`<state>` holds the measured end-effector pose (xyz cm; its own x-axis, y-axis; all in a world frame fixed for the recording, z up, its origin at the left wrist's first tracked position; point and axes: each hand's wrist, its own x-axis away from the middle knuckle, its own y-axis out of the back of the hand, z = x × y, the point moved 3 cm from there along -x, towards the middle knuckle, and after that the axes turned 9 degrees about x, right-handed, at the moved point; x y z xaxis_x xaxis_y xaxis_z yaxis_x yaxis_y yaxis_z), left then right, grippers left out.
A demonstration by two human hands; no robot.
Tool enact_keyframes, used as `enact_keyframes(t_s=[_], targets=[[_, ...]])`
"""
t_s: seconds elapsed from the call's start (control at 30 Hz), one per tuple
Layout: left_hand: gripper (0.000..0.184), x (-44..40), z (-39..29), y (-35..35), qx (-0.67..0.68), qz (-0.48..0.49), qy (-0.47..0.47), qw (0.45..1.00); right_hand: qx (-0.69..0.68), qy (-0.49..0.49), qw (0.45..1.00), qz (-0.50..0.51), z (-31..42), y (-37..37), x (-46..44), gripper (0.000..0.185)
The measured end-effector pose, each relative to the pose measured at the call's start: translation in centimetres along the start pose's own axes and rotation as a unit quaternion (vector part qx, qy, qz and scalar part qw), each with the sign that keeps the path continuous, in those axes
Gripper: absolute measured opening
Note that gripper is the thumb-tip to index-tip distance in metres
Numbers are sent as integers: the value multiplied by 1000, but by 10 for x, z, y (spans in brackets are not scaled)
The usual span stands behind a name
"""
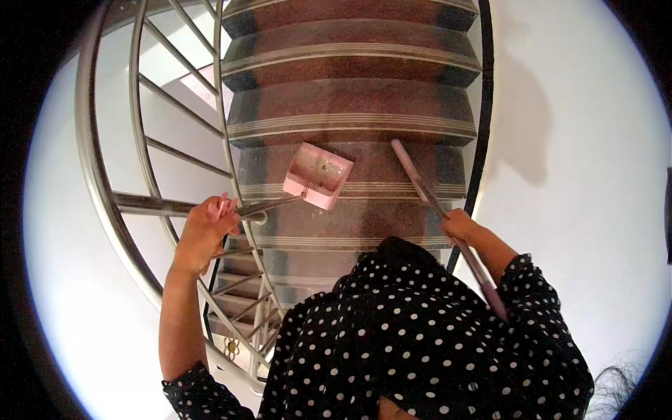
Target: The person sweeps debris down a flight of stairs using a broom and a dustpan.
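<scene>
Stairs (350,94) are stretching ahead | pink dustpan (318,197) is holding debris (327,168) | left hand (205,234) outstretched, fingers gripping its handle (274,204) | right hand (465,227), fingers wrapping a slanting pole (474,264)

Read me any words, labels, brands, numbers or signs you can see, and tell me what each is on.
There are none: I see no lettering on the pink dustpan, long-handled tool, stairs, wall or polka-dot clothing.
</scene>
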<state>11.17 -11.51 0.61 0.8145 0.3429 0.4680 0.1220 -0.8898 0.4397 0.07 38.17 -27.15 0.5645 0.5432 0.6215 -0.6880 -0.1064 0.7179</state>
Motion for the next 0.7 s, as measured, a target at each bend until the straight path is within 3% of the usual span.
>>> enact_keyframes(t_s=[0.1, 0.23, 0.3, 0.33, 0.37, 0.4, 0.43, 0.47, 0.57, 0.6, 0.7], targets=[[32, 8, 13, 6, 19, -20, -5, 1000, -235, -185, 954, 5, 28, 52, 52, 13], [26, 30, 14, 9, -3, -28, 21, 999, -224, -263, 938, -6, 8, 72, 78, 19], [26, 46, 25, 14, 72, -38, 2, 997, -240, -285, 928, 3, -17, 59, 64, 14], [28, 53, 36, 15, 106, -53, -47, 992, -252, -278, 927, -16, -36, 26, 41, 18], [28, 64, 31, 14, 104, -58, -43, 992, -263, -271, 925, -34, -56, -7, 18, 22], [31, 77, 22, 16, 67, -51, 0, 996, -200, -201, 959, 19, -49, -16, 4, 25], [34, 87, 13, 14, 32, -44, 43, 998, -166, -164, 971, 49, -38, -15, -6, 26], [39, 96, 8, 12, 7, -37, 29, 999, -134, -125, 980, 75, -25, -13, -16, 28], [35, 120, 10, 5, 7, -100, 86, 991, -128, -104, 985, 50, 36, 29, -6, 29], [35, 125, 10, 3, -10, -81, 122, 989, -120, -94, 987, 49, 44, 38, -5, 29], [31, 134, 29, -14, 64, -94, 145, 983, -79, -76, 992, 56, 32, 62, 2, 26]])
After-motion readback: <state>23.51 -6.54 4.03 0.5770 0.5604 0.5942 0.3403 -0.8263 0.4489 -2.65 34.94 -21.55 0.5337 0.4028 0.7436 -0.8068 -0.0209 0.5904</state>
